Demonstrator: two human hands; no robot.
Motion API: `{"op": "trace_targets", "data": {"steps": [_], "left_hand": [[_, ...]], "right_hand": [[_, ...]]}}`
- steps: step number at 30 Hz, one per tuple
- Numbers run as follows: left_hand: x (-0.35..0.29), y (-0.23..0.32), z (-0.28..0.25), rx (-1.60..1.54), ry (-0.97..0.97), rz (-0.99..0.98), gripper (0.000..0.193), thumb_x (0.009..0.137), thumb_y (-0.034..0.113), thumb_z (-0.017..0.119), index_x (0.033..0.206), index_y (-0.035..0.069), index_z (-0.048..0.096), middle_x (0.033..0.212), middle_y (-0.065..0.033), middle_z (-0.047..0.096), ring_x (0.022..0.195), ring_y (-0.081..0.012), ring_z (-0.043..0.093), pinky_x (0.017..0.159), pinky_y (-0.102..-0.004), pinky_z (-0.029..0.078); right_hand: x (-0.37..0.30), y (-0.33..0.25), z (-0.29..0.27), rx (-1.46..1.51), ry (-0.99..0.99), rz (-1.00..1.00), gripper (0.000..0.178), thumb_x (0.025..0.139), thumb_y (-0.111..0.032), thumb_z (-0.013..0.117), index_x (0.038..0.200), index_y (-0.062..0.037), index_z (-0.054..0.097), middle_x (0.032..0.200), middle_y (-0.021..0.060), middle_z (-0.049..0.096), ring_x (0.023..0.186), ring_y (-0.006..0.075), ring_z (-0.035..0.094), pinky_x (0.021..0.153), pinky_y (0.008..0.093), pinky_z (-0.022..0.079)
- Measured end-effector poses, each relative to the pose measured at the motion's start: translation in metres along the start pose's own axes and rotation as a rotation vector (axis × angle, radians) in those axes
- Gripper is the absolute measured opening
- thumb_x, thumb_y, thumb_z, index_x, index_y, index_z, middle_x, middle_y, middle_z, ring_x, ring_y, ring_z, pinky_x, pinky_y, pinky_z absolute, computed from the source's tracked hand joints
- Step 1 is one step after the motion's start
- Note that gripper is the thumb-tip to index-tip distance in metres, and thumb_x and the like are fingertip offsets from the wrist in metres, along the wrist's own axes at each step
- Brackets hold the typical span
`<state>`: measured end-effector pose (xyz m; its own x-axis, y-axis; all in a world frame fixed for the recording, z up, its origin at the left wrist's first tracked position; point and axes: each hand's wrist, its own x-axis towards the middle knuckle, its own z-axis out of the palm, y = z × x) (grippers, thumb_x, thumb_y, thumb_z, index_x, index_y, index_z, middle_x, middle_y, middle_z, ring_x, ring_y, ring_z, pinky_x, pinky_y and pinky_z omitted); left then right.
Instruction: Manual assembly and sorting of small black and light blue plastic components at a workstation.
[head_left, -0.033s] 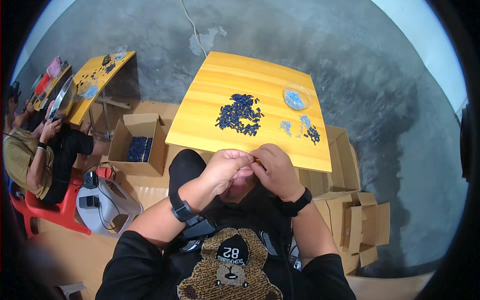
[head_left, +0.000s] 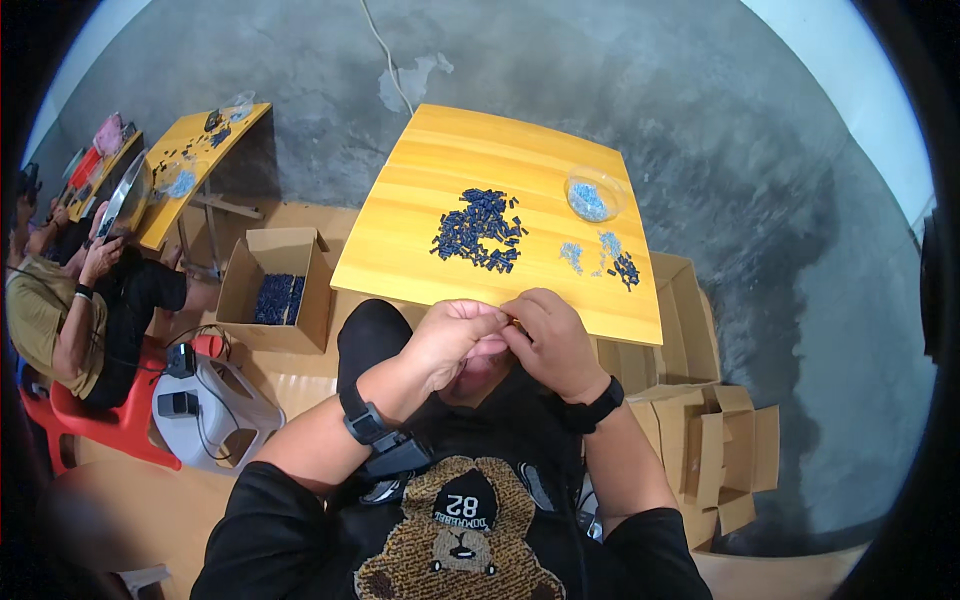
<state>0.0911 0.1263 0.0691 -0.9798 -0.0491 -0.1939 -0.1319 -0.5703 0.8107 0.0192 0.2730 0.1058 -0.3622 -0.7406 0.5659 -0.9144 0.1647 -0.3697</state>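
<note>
My left hand (head_left: pixel 452 338) and my right hand (head_left: pixel 556 342) meet just off the near edge of the yellow wooden table (head_left: pixel 400 262). Both are closed, thumbs and fingertips pinched together around something tiny, mostly hidden by the fingers. Beyond them on the tabletop lies a loose pile of small dark blue cylindrical pieces (head_left: pixel 478 232). To its right are small heaps of pale clear-blue bits (head_left: pixel 571 256) and a smaller cluster of dark pieces (head_left: pixel 627 270). A round clear dish (head_left: pixel 620 190) behind these holds more light blue bits (head_left: pixel 589 202).
An open carton (head_left: pixel 232 300) with dark pieces stands left of the table. More open cartons (head_left: pixel 755 450) sit at the right. A white stool (head_left: pixel 225 400) carries black devices and cables. Further left, a person (head_left: pixel 70 330) sits on a red chair (head_left: pixel 120 425) by another table (head_left: pixel 205 150).
</note>
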Motion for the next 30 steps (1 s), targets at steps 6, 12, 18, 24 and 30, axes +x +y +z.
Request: {"op": "trace_targets", "data": {"steps": [6, 12, 18, 24, 30], "left_hand": [[-0.002, 0.006, 0.009, -0.035, 0.043, -0.003, 0.011, 0.089, 0.006, 0.055, 0.094, 0.001, 0.064, 0.087, -0.0057, 0.066, 0.076, -0.0100, 0.063, 0.068, -0.0215, 0.053], [-0.001, 0.002, 0.000, 0.015, 0.057, -0.054, 0.010, 0.088, 0.003, 0.054, 0.091, 0.001, 0.063, 0.086, -0.0058, 0.065, 0.073, -0.0111, 0.062, 0.067, -0.0225, 0.054], [0.001, -0.002, -0.010, 0.081, 0.109, -0.138, 0.008, 0.086, 0.007, 0.057, 0.090, 0.003, 0.062, 0.086, -0.0046, 0.064, 0.074, -0.0097, 0.061, 0.066, -0.0202, 0.052], [0.009, -0.001, -0.019, 0.086, 0.140, -0.167, 0.007, 0.087, 0.008, 0.056, 0.089, 0.003, 0.061, 0.086, -0.0055, 0.064, 0.072, -0.0102, 0.061, 0.066, -0.0203, 0.052], [0.033, 0.003, -0.058, 0.155, 0.257, -0.051, 0.010, 0.089, 0.011, 0.054, 0.092, 0.003, 0.059, 0.085, -0.0068, 0.065, 0.072, -0.0109, 0.062, 0.066, -0.0222, 0.052]], "right_hand": [[-0.004, -0.003, 0.002, 0.101, 0.076, 0.097, 0.016, 0.073, -0.007, 0.063, 0.088, -0.0018, 0.058, 0.082, 0.0128, 0.056, 0.079, 0.0307, 0.057, 0.067, 0.0370, 0.047], [-0.009, 0.002, 0.007, 0.089, 0.008, 0.097, 0.020, 0.073, -0.008, 0.067, 0.091, -0.0015, 0.062, 0.081, 0.0116, 0.059, 0.074, 0.0263, 0.059, 0.064, 0.0337, 0.048], [-0.012, 0.000, 0.008, 0.180, -0.121, 0.187, 0.022, 0.076, -0.012, 0.065, 0.095, -0.0034, 0.060, 0.083, 0.0136, 0.058, 0.080, 0.0311, 0.057, 0.069, 0.0375, 0.047], [-0.017, 0.017, 0.011, 0.162, -0.126, 0.209, 0.024, 0.076, -0.015, 0.065, 0.096, -0.0025, 0.060, 0.083, 0.0143, 0.058, 0.080, 0.0313, 0.057, 0.070, 0.0384, 0.046], [-0.030, 0.062, 0.010, 0.048, -0.239, 0.418, 0.022, 0.075, -0.016, 0.066, 0.090, -0.0010, 0.064, 0.076, 0.0158, 0.058, 0.074, 0.0312, 0.059, 0.067, 0.0382, 0.047]]}}
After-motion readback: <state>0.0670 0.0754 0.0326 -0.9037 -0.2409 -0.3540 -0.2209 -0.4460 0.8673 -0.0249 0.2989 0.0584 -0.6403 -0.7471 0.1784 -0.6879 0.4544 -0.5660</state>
